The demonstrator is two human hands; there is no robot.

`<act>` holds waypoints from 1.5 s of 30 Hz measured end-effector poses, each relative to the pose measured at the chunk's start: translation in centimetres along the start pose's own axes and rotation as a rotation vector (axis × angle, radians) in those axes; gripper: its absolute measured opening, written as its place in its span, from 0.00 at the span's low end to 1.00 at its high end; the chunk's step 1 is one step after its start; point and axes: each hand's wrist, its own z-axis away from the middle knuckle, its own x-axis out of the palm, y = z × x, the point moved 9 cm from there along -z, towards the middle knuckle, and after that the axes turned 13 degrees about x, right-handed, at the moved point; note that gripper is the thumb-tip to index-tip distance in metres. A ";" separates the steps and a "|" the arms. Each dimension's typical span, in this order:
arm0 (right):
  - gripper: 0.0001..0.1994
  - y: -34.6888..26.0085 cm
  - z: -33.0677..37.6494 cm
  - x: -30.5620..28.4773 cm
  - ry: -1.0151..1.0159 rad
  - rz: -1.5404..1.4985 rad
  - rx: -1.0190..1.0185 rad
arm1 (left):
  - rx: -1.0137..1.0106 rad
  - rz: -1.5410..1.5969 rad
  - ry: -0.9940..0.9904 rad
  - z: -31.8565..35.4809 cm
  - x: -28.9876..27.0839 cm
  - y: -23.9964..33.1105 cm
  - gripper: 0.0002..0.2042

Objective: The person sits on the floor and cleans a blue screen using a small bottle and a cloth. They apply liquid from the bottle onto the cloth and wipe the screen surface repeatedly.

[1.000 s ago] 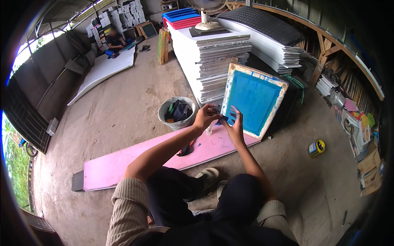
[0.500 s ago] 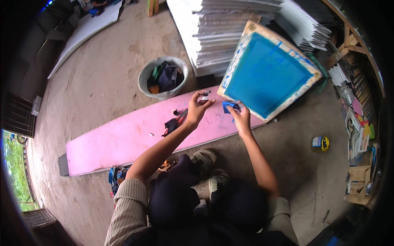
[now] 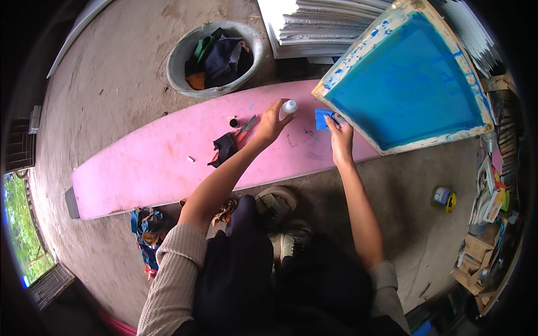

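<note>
My left hand is curled round a small white bottle, held above the pink board. My right hand pinches a blue piece of cloth beside the lower left edge of a wooden screen-printing frame. Blue mesh fills that frame, and paint stains its wood. On the board, left of my left hand, lie a cutter knife with red parts, a black cloth, a small round dark container and a little white piece.
A grey bucket of dark rags stands beyond the board. Stacked white sheets rise behind the frame. At right are a small yellow-and-blue can and piled cardboard clutter. Crumpled scraps lie by the board's near edge.
The whole view has shifted, so the bucket and frame appear larger. The bottle in my left hand now shows more plainly, its top turned up. My right hand still holds the blue cloth.
</note>
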 end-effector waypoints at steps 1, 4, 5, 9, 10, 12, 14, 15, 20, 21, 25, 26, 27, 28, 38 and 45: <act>0.15 0.3 -0.2 0.2 -0.009 -0.020 -0.003 | 0.011 0.006 -0.004 0.3 0.0 0.1 0.23; 0.14 0.4 -0.7 0.0 0.042 0.000 -0.025 | 0.034 0.023 -0.065 0.7 0.1 1.9 0.21; 0.14 0.3 -0.6 -0.2 0.074 0.020 -0.035 | 0.026 0.021 -0.117 0.7 0.1 3.0 0.21; 0.10 1.5 -0.2 1.5 -0.015 -0.014 0.065 | 0.043 -0.106 -0.216 1.5 -0.6 5.5 0.21; 0.09 1.6 -0.1 1.7 -0.035 -0.042 0.061 | 0.031 -0.142 -0.233 1.5 -0.6 6.0 0.21; 0.08 1.5 0.3 2.2 -0.073 -0.101 0.049 | 0.038 -0.262 -0.234 1.5 -1.1 6.6 0.19; 0.07 1.7 0.3 2.1 -0.077 -0.088 0.057 | 0.045 -0.371 -0.248 1.2 -1.3 7.0 0.18; 0.07 1.8 0.3 1.9 -0.076 -0.082 0.060 | 0.042 -0.406 -0.265 1.1 -1.4 7.3 0.18; 0.06 1.7 0.7 2.6 -0.096 -0.142 0.069 | 0.158 -0.545 -0.268 0.5 -1.6 9.5 0.16; 0.06 1.5 0.8 2.7 -0.095 -0.133 0.076 | 0.166 -0.574 -0.267 0.5 -1.6 9.6 0.16; 0.06 2.0 1.2 2.9 -0.121 -0.160 0.136 | 0.200 -0.659 -0.273 0.6 -1.0 9.9 0.16; 0.06 2.2 1.1 2.8 -0.119 -0.175 0.136 | 0.209 -0.672 -0.277 0.6 -0.8 10.0 0.16; 0.06 2.3 1.0 2.7 -0.118 -0.190 0.136 | 0.178 -0.625 -0.290 0.7 -0.7 9.6 0.16; 0.06 2.8 0.8 2.4 -0.116 -0.236 0.163 | 0.148 -0.577 -0.303 0.7 -0.5 9.3 0.17; 0.06 5.2 -0.7 0.8 -0.133 -0.497 0.402 | 0.090 0.061 -0.170 2.4 1.0 5.0 0.17; 0.08 5.9 -0.9 -0.4 -0.115 -0.588 0.393 | 0.050 0.082 -0.190 2.2 0.7 4.8 0.23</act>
